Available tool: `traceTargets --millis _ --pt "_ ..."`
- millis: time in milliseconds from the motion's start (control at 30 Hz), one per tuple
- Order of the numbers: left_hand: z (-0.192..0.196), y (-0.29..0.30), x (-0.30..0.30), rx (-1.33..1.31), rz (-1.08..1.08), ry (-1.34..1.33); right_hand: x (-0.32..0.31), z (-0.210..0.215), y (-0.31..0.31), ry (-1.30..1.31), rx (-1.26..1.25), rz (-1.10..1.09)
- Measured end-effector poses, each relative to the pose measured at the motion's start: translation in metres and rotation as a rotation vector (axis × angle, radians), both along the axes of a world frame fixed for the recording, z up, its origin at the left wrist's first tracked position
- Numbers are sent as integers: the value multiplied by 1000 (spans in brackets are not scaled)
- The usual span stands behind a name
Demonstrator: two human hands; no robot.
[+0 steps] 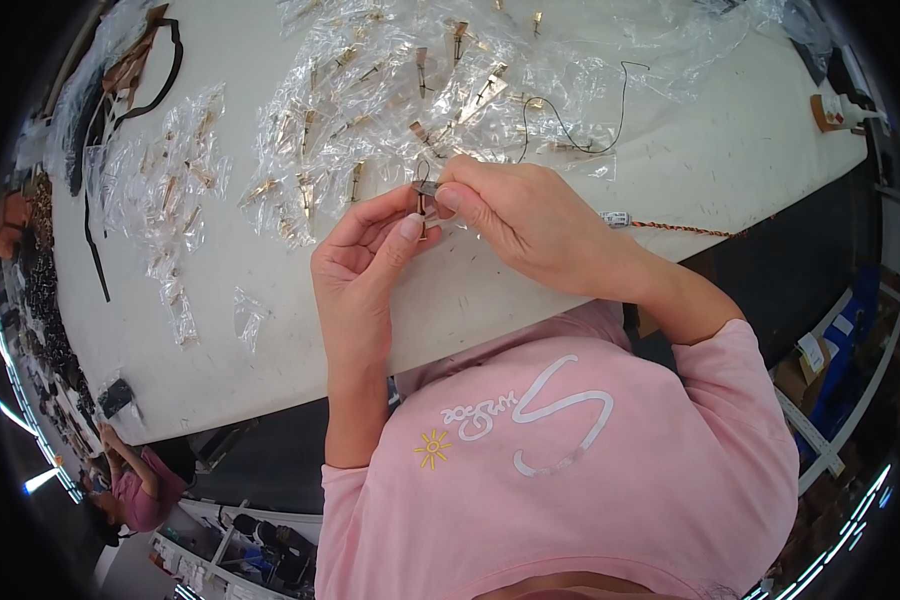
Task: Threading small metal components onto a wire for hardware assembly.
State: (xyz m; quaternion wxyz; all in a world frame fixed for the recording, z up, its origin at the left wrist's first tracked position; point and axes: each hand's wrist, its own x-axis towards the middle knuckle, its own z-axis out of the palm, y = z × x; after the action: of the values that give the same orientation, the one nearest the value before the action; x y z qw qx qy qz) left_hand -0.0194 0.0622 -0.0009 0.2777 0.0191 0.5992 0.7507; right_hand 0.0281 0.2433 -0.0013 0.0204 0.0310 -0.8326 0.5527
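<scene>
Over the near part of the white table [530, 300], both hands meet at a small, narrow gold-and-dark piece [421, 206]. My left hand [362, 262] pinches it upright between thumb and fingers. My right hand [535, 222] has its thumb and forefinger closed on a small grey, flat metal-looking thing [426, 187], which touches or nearly touches the top of the piece. What exactly this grey thing is, I cannot tell. A thin dark loop [423, 168] shows just above the fingertips. The fingers partly hide both small things.
Clear plastic bags [370, 100] with several gold metal pieces spread beyond my hands, and another bag cluster [175, 180] lies left. A thin dark wire [570, 140], a twisted orange-and-dark cord [680, 229] and a bottle [836, 112] are at right. A co-worker [145, 490] is at lower left.
</scene>
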Motion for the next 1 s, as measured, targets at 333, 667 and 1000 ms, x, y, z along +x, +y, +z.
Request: traceTargets --millis 333,667,1000 --pt "9 1 -2 -14 -17 -3 -1 14 25 7 -72 -92" --pt "2 -28 -15 227 89 -97 41 -10 187 119 834 -1052" --pt "8 -17 -10 473 179 -63 -29 42 -2 175 -16 148"
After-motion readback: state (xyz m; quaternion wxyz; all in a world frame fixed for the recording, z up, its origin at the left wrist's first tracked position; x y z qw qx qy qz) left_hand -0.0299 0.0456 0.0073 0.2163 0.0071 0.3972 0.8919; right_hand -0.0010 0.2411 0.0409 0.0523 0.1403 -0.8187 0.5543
